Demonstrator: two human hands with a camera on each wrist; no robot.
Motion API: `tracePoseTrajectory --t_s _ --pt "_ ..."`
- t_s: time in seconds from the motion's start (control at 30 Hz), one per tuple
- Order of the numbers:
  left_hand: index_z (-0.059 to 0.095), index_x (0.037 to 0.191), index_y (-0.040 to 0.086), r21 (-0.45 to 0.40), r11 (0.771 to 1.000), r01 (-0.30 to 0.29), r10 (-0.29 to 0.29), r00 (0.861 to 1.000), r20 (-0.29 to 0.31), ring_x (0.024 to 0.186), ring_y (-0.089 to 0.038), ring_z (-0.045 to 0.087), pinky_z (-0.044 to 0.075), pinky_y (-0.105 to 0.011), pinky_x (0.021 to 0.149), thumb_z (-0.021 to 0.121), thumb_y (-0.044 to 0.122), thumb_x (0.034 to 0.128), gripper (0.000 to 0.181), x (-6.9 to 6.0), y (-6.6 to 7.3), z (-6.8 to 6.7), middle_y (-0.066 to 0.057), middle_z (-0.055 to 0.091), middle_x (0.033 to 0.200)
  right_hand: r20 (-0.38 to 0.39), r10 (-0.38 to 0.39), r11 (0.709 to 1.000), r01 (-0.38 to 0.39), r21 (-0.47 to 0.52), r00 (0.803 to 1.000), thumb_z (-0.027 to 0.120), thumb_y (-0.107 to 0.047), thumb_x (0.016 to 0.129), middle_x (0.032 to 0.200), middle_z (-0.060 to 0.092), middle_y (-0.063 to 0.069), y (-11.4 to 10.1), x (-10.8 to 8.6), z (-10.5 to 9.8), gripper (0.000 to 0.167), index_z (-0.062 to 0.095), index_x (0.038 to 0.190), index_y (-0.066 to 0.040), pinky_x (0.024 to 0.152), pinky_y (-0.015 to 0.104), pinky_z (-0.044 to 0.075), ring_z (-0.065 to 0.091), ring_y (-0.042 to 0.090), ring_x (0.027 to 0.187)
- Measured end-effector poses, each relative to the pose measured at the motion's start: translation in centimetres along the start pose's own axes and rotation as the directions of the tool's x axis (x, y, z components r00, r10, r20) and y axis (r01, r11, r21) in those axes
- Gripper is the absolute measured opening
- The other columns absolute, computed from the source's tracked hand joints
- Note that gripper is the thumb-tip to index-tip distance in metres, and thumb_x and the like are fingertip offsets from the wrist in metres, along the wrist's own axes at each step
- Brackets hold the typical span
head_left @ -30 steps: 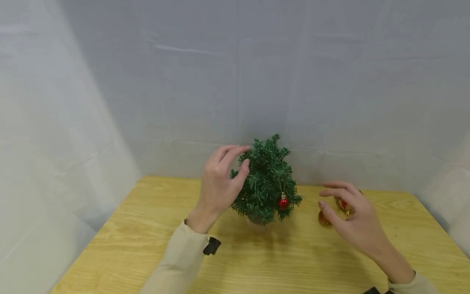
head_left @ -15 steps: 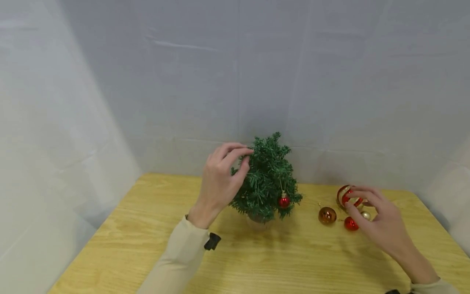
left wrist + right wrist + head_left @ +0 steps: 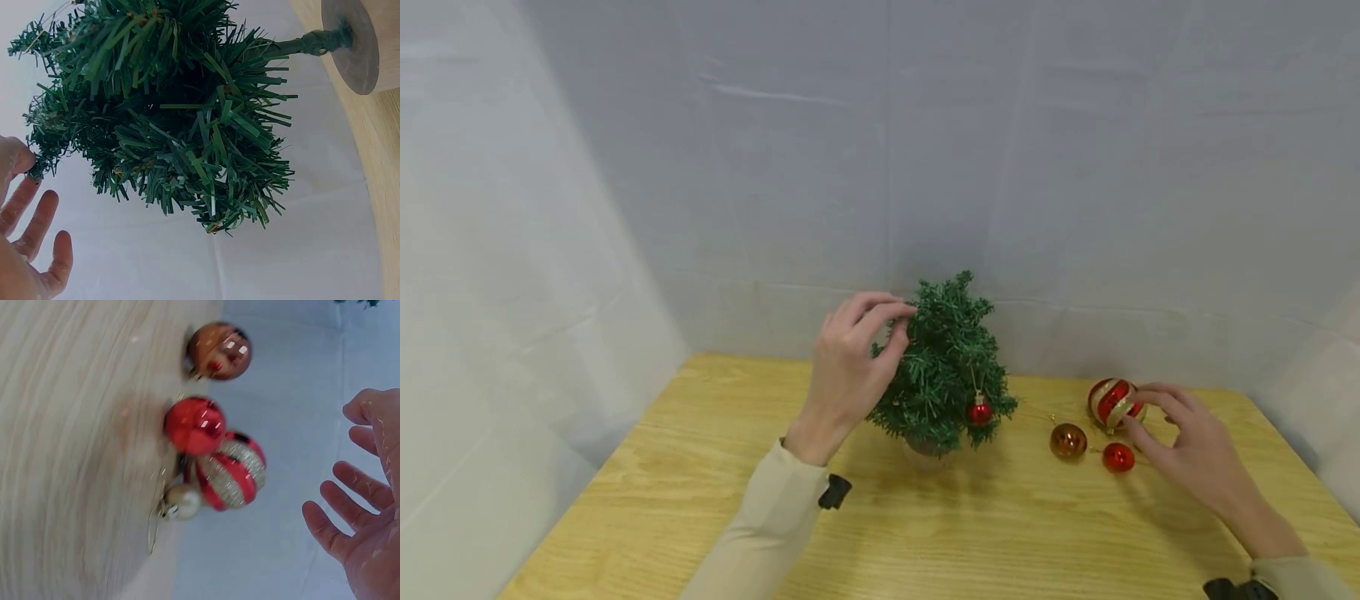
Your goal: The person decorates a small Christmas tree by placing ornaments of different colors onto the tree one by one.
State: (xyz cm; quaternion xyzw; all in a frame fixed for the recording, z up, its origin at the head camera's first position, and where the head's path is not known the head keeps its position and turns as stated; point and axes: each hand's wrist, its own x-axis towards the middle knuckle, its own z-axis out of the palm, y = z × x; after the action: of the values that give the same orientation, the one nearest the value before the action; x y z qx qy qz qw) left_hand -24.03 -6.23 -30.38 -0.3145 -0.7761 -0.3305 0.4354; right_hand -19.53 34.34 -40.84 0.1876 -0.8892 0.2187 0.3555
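A small green artificial tree (image 3: 946,367) stands on the table, a red ball (image 3: 979,411) hanging from its right side. My left hand (image 3: 844,379) is at the tree's upper left; in the left wrist view, thumb and index finger of that hand (image 3: 28,234) pinch a branch tip of the tree (image 3: 181,119). Over the ornaments, my right hand (image 3: 1202,454) is held with loosely bent fingers and nothing in them. The right wrist view has this hand (image 3: 369,506) apart from the striped ball (image 3: 231,474), red ball (image 3: 195,426), pale gold ball (image 3: 182,501) and brown ball (image 3: 220,351).
The ornaments lie on the wooden table (image 3: 737,517) to the right of the tree; in the head view the striped ball (image 3: 1111,403) is behind the loose red ball (image 3: 1118,457), with the brown ball (image 3: 1068,441) to their left. Pale cloth (image 3: 775,183) hangs behind the table.
My right hand has moved right, away from the brown ball, which it partly covered, and towards the striped ball's right side. My left hand has barely moved, its thumb now nearer the index finger.
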Motion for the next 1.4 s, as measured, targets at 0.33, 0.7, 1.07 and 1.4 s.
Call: tracePoseTrajectory --t_s 0.33,0.7,1.07,1.4 --pt "0.078 0.108 0.01 0.003 1.0 0.006 -0.006 1.0 0.001 0.103 -0.024 0.068 0.053 -0.047 0.097 0.066 0.008 0.097 0.016 -0.2 -0.1 -0.1 -0.007 0.073 0.111 0.208 -0.046 0.993 0.067 -0.093 0.977 0.083 -0.002 0.077 0.124 0.061 0.028 2.6 1.1 0.9 0.052 0.066 0.126 0.001 0.076 0.063 0.052 0.061 0.047 0.104" --pt "0.078 0.107 0.01 -0.01 1.0 0.008 -0.008 1.0 0.008 0.103 -0.024 0.068 0.053 -0.046 0.097 0.067 0.007 0.0964 0.015 -0.2 -0.1 -0.1 -0.007 0.073 0.111 0.343 -0.063 0.977 0.128 -0.169 0.937 0.082 -0.003 0.077 0.132 0.054 0.033 4.0 1.9 1.5 0.061 0.059 0.134 -0.003 0.072 0.062 0.054 0.059 0.053 0.103" --pt "0.077 0.109 0.009 -0.027 1.0 -0.014 0.015 0.999 0.032 0.104 -0.023 0.068 0.053 -0.044 0.097 0.068 0.005 0.0941 0.018 -0.1 -0.3 -0.3 -0.007 0.073 0.113 0.479 -0.009 0.977 0.109 -0.182 0.878 0.083 -0.001 0.072 0.137 0.053 0.03 4.0 3.1 2.0 0.065 0.063 0.134 0.0 0.086 0.069 0.05 0.055 0.06 0.111" --pt "0.077 0.111 0.01 -0.03 0.999 -0.028 0.03 0.998 0.058 0.105 -0.022 0.068 0.053 -0.044 0.095 0.069 0.004 0.0935 0.02 0.0 -0.7 -0.6 -0.007 0.072 0.113 0.507 0.046 0.976 0.07 -0.206 0.861 0.082 0.003 0.07 0.131 0.051 0.03 4.1 3.5 2.4 0.065 0.065 0.132 0.0 0.077 0.063 0.054 0.055 0.057 0.103"
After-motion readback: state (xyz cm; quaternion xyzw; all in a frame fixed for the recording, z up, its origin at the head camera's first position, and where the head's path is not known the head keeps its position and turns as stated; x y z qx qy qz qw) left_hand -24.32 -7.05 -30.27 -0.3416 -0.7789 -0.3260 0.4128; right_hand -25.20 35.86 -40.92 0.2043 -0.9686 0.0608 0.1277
